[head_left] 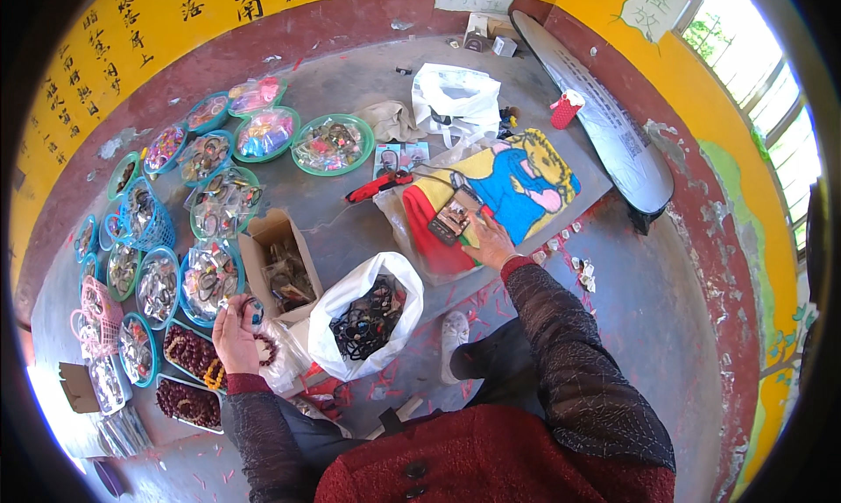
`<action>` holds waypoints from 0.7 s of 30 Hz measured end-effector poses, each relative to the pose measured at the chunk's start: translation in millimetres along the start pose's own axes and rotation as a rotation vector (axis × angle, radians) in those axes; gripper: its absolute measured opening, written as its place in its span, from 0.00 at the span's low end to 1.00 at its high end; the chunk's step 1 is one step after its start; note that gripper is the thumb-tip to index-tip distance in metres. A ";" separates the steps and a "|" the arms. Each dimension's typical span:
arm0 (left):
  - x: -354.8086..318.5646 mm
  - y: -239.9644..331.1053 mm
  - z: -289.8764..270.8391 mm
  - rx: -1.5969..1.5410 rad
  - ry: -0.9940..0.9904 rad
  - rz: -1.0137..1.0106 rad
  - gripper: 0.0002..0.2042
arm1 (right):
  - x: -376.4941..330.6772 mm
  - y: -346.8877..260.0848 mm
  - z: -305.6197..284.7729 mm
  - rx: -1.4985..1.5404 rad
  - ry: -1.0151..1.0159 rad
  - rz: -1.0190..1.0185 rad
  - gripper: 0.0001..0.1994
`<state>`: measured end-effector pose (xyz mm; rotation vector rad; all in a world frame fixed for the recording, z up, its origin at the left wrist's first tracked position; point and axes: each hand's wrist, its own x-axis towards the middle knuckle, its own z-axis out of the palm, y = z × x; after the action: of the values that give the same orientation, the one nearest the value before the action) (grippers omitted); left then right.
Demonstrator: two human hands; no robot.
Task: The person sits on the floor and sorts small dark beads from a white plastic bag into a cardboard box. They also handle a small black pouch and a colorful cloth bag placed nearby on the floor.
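My left hand point(235, 338) is closed, holding a small dark, bluish loop-like piece point(253, 311) by its fingertips; its exact kind is too small to tell. Just below lies a clear plastic bag point(285, 350), next to two trays of dark red beads point(191, 350). My right hand point(492, 243) reaches forward with fingers stretched out, touching the edge of a phone-like device point(456, 214) with a lit screen. That device rests on a colourful cartoon-printed mat point(526, 188). Between my hands stands a white sack point(412, 275) of black cords or bands.
Baskets, such as a green one point(368, 157), hold bagged small goods on the left. An open cardboard box point(254, 249) stands beside the sack. Behind lie a red tool point(379, 186) and a white bag point(455, 96). An ironing-board-like panel point(604, 126) leans at the right.
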<state>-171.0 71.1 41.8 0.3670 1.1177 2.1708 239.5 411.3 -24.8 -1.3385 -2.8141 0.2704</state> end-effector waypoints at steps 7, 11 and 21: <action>8.1 -12.8 3.3 0.048 0.011 -0.054 0.09 | 9.9 -21.6 1.3 -0.094 0.016 -0.230 0.37; 5.9 -13.4 5.0 0.070 0.021 -0.060 0.09 | 17.3 -40.4 -13.7 -0.048 -0.051 -0.062 0.34; 2.0 -9.5 13.4 0.109 0.014 -0.067 0.09 | 19.0 5.4 0.8 0.035 0.083 0.303 0.31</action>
<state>-161.6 84.6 42.1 0.3579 1.2423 2.0625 231.6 429.1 -27.6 -1.7228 -2.5221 0.2585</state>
